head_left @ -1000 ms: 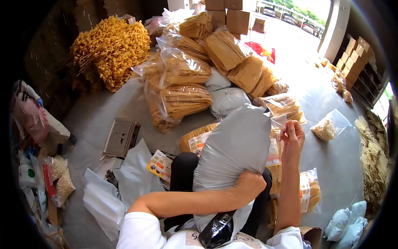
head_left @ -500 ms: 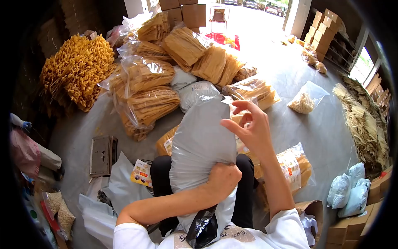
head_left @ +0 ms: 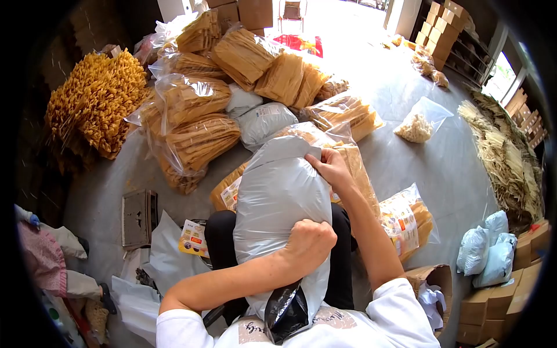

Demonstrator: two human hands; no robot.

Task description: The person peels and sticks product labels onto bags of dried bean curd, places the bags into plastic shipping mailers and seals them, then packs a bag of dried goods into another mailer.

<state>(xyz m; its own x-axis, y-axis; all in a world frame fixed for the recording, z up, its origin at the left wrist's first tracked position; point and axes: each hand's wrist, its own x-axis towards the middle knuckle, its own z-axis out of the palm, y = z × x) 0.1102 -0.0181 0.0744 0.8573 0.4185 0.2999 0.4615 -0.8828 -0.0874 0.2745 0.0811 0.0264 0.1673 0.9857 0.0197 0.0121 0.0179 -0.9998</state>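
Observation:
A full, pale grey plastic mailing bag point(head_left: 278, 191) stands between my knees and leans against my body. My left hand point(head_left: 311, 242) is closed in a fist at the bag's right side, with the forearm lying across its front. At the upper right edge, my right hand point(head_left: 333, 169) pinches the bag's flap between thumb and fingers. What the bag contains is hidden by the plastic. A black plastic piece point(head_left: 286, 310) shows at its lower end, near my shirt.
Clear bags of dried yellow sheets point(head_left: 200, 142) are piled ahead, beside another grey parcel point(head_left: 264, 123). A labelled bag point(head_left: 406, 223) lies to the right, near an open carton point(head_left: 432, 275). Flat grey bags point(head_left: 168, 252) and a metal box point(head_left: 138, 217) are left. Another person point(head_left: 43, 255) is at far left.
My right hand has gone from open above the bag to pinching its upper edge. The bag's top now shows a flattened flap. My left fist stays on the bag.

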